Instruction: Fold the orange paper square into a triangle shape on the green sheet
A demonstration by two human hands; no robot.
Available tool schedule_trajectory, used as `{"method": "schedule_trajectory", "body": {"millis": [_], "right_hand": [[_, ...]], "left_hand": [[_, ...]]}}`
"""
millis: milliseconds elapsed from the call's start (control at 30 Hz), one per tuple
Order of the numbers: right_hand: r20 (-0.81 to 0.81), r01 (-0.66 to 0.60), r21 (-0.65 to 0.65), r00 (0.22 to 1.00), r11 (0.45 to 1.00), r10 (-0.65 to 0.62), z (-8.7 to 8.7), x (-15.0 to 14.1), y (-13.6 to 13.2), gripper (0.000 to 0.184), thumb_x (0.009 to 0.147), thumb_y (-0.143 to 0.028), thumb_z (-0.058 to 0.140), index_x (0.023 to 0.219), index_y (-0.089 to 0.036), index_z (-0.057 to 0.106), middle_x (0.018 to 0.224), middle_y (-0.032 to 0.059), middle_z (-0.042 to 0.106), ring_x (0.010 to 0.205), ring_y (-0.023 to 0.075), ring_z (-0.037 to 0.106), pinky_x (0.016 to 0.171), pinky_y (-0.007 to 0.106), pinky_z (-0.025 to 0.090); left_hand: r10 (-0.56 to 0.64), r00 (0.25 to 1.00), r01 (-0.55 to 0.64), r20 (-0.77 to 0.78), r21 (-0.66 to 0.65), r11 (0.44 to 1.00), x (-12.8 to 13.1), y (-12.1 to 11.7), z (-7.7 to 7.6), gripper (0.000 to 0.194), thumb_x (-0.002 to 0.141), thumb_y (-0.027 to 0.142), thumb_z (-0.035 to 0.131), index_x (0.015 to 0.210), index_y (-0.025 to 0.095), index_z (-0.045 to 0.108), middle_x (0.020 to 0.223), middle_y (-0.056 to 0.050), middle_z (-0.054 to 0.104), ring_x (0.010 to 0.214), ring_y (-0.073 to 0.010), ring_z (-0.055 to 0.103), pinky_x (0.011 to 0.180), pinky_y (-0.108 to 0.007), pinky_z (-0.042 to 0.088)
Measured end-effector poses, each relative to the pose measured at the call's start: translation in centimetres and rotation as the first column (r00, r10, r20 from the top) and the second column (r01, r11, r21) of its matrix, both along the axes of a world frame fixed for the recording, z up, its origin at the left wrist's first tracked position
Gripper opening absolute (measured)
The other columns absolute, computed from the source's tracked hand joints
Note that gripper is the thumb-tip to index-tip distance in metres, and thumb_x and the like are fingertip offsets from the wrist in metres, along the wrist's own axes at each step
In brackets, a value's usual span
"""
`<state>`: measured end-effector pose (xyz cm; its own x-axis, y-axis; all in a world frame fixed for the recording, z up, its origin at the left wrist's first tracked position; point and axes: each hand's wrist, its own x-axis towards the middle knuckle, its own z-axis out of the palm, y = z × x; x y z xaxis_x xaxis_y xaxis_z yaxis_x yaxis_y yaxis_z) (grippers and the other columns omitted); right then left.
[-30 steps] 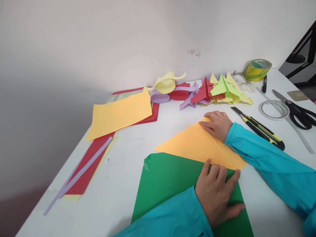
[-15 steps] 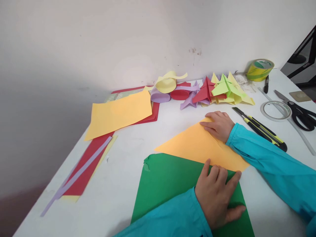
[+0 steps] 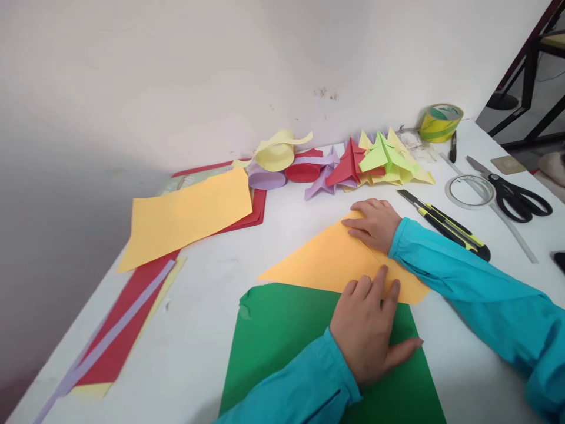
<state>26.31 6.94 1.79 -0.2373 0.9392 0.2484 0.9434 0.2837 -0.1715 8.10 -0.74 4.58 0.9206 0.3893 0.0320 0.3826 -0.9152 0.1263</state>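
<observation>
1. Head view: orange paper (image 3: 304, 259) lies beneath the right hand (image 3: 373, 224), fingers unclenched; the left hand (image 3: 364, 330), open, rests spread fingertips on it.
2. Likely light, flexible, easily creased; flat fingertips near its edges should suit.

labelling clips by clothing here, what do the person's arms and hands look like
The left sleeve and right sleeve are both plain turquoise, long and loosely wrinkled, ending in cuffs at the wrists. The left hand and right hand are bare, with no gloves, rings or watch in view.
</observation>
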Motion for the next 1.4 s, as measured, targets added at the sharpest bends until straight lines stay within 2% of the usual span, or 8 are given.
{"method": "schedule_trajectory", "body": {"millis": [167, 333, 500, 633, 767, 900, 1100, 1400], "right_hand": [[0.007, -0.011, 0.011, 1.0, 1.0, 0.011, -0.1, 0.0, 0.1, 0.035, 0.094, -0.045, 0.041, 0.118, -0.033, 0.063, 0.126, 0.0096, 0.053, 0.11, 0.0268, 0.042, 0.084, 0.042, 0.029], [0.012, -0.001, 0.004, 1.0, 1.0, 0.001, 0.0, -0.1, 0.0, 0.034, 0.094, -0.044, 0.042, 0.118, -0.033, 0.063, 0.126, 0.0093, 0.053, 0.11, 0.0264, 0.042, 0.085, 0.041, 0.028], [0.002, 0.008, 0.007, 1.0, 1.0, -0.008, 0.0, -0.3, 0.0, 0.033, 0.093, -0.043, 0.045, 0.117, -0.033, 0.064, 0.126, 0.0085, 0.053, 0.109, 0.0264, 0.042, 0.085, 0.041, 0.028], [-0.003, 0.012, 0.004, 1.0, 1.0, -0.012, -0.1, -0.3, 0.1, 0.033, 0.092, -0.043, 0.045, 0.116, -0.032, 0.064, 0.126, 0.0089, 0.053, 0.109, 0.0264, 0.042, 0.084, 0.041, 0.028], [-0.01, -0.018, -0.004, 1.0, 1.0, 0.018, 0.0, -0.1, 0.1, 0.038, 0.092, -0.049, 0.042, 0.117, -0.031, 0.064, 0.126, 0.0102, 0.052, 0.109, 0.0273, 0.042, 0.085, 0.042, 0.029], [-0.01, -0.043, -0.019, 0.999, 0.999, 0.043, 0.4, 0.1, -0.1, 0.044, 0.088, -0.056, 0.047, 0.119, -0.029, 0.063, 0.127, 0.0117, 0.051, 0.11, 0.0287, 0.041, 0.087, 0.043, 0.029], [-0.006, -0.057, -0.035, 0.998, 0.998, 0.056, 0.7, 0.1, -0.2, 0.056, 0.08, -0.063, 0.053, 0.122, -0.028, 0.061, 0.128, 0.0134, 0.05, 0.112, 0.0306, 0.041, 0.089, 0.045, 0.029], [-0.004, -0.049, -0.038, 0.999, 0.998, 0.049, 0.7, 0.1, -0.3, 0.055, 0.081, -0.063, 0.053, 0.123, -0.028, 0.06, 0.129, 0.0133, 0.05, 0.115, 0.0311, 0.041, 0.09, 0.046, 0.029]], "left_hand": [[0.005, 1.0, -0.005, -0.019, -0.014, 1.0, 0.3, 1.0, 0.4, 0.072, 0.081, 0.069, 0.042, 0.133, 0.019, 0.046, 0.14, -0.019, 0.042, 0.094, -0.0296, 0.051, 0.076, -0.043, 0.04], [0.036, 0.998, -0.035, -0.045, 0.024, 0.999, 0.0, 1.8, 0.3, 0.075, 0.082, 0.067, 0.042, 0.134, 0.013, 0.046, 0.139, -0.02, 0.043, 0.093, -0.03, 0.051, 0.073, -0.043, 0.04], [0.13, 0.987, -0.123, -0.091, 0.085, 0.989, 0.0, 3.0, 0.4, 0.068, 0.084, 0.067, 0.039, 0.138, 0.026, 0.042, 0.137, -0.02, 0.044, 0.092, -0.0314, 0.052, 0.073, -0.044, 0.04], [0.124, 0.983, -0.115, -0.134, 0.075, 0.991, 0.0, 3.3, 0.6, 0.072, 0.083, 0.07, 0.036, 0.141, 0.027, 0.038, 0.14, -0.021, 0.042, 0.094, -0.0321, 0.052, 0.074, -0.044, 0.041], [0.108, 0.985, -0.097, -0.134, 0.085, 0.992, 0.1, 2.9, 0.5, 0.079, 0.08, 0.073, 0.038, 0.141, 0.023, 0.038, 0.139, -0.023, 0.042, 0.094, -0.032, 0.052, 0.074, -0.043, 0.04], [0.072, 0.993, -0.063, -0.095, 0.09, 0.994, 0.0, 1.8, 0.1, 0.084, 0.079, 0.074, 0.039, 0.14, 0.016, 0.04, 0.14, -0.024, 0.041, 0.093, -0.031, 0.051, 0.074, -0.043, 0.039], [-0.019, 1.0, 0.021, -0.014, 0.11, 0.994, -0.4, -0.2, -0.3, 0.088, 0.079, 0.076, 0.035, 0.136, 0.01, 0.044, 0.143, -0.02, 0.039, 0.096, -0.029, 0.048, 0.082, -0.043, 0.037], [-0.105, 0.993, 0.1, 0.049, 0.103, 0.99, -1.7, -1.2, -1.7, 0.085, 0.079, 0.077, 0.027, 0.14, 0.02, 0.038, 0.15, -0.009, 0.033, 0.104, -0.0339, 0.045, 0.093, -0.054, 0.031]]}}
